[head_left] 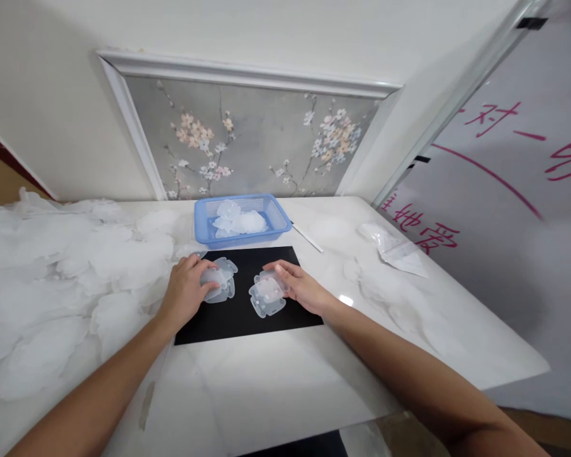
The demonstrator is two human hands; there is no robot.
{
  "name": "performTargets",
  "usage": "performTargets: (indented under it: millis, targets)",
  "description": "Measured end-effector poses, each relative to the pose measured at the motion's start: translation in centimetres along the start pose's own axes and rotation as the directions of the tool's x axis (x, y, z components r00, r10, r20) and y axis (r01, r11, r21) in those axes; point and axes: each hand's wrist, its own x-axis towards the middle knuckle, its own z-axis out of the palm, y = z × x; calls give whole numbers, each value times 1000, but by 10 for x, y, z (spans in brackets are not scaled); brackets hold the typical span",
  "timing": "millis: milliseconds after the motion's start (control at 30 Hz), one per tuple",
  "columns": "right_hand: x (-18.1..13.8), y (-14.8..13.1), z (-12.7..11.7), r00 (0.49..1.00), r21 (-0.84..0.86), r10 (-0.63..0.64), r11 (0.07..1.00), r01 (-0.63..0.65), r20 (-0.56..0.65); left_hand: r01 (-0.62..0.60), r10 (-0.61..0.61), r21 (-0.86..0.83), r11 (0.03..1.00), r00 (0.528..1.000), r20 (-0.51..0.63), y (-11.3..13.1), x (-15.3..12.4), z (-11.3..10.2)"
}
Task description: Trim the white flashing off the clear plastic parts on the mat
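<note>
My left hand (193, 279) is closed with thumb and fingers on a small stack of clear, frosted plastic pieces (226, 279) with lobed edges, over the left part of a black mat (242, 320). My right hand (297, 284) pinches the upper right edge of a similar frosted plastic piece (267, 297) with tabs and small round spots, over the mat's right half. Whether that one is a single sheet or several layers, I cannot tell. A gap of bare mat lies between the two.
Behind the mat stands a blue plastic basket (204, 243) with more frosted pieces (247, 222) in it. A white pen-like tool (308, 237) lies right of it. A large pile of translucent pieces (76, 266) covers the table's left; a clear bag (397, 251) lies far right.
</note>
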Motion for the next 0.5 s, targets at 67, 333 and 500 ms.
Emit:
performTargets:
  millis: [67,333,500]
  targets:
    - [0,1,-1,999,-86,-45,995,46,11,10,-12,-70,998,1000,-26,3,-1,-3]
    - [4,0,0,981,-383,-194,906,178,-5,392,-321,-786,478,911,259,31,-17,7]
    - [8,0,-4,971,-297,-225,936,191,-85,574,-259,-797,188,812,523,41,-20,17]
